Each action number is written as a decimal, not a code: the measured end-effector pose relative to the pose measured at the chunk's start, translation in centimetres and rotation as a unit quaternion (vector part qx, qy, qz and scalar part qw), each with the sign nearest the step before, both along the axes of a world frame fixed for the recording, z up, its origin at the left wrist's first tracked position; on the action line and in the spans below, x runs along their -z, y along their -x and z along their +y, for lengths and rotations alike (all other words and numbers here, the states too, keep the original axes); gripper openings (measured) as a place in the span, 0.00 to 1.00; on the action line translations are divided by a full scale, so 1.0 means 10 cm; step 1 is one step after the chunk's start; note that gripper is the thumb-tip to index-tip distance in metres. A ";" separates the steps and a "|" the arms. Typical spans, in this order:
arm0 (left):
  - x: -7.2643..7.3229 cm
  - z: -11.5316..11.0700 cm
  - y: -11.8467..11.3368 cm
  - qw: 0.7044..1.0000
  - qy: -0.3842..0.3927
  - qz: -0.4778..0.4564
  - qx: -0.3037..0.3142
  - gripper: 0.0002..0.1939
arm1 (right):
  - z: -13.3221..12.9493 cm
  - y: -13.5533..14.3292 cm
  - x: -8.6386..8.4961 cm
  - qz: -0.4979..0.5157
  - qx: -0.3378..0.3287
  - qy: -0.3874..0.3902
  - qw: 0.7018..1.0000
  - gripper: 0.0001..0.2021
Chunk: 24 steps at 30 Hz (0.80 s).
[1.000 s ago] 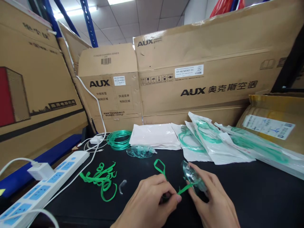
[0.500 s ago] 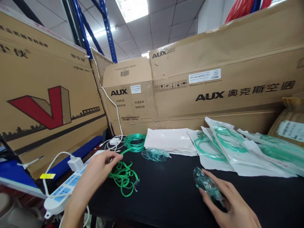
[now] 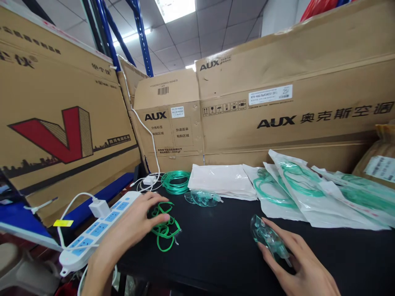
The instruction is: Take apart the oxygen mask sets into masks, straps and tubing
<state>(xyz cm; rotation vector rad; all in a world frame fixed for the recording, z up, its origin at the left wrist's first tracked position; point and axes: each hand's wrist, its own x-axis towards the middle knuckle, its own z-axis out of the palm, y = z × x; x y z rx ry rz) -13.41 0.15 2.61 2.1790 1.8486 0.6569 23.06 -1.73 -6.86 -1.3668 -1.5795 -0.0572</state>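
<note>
My left hand is over the left side of the tangle of green straps on the black table, its thumb and fingers apart around the near part of the pile. My right hand holds a clear green mask between thumb and fingers at the right. Another clear mask lies in the middle, in front of a stack of white pouches. Behind my left hand sits a coil of green tubing.
A white power strip with a plugged-in charger runs along the left edge. Filled pouches with tubing lie at the back right. Cardboard boxes wall the back and left. A brown package stands far right.
My left hand has let go of a green strap it pinched, moved slightly down and opened over the tangle. My right hand still holds its mask in nearly the same place.
</note>
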 end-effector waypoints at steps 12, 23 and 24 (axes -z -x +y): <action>0.11 0.07 0.12 0.994 0.101 0.032 -0.026 0.14 | -0.03 0.02 0.03 -0.004 -0.001 0.012 1.000 0.21; 0.05 -0.01 -0.62 0.996 0.044 -0.041 0.069 0.15 | -0.09 0.08 0.02 -0.036 -0.079 0.016 0.996 0.24; 0.04 -0.02 -0.74 0.995 0.033 -0.059 0.072 0.14 | -0.10 0.09 0.01 -0.034 -0.100 0.026 0.994 0.22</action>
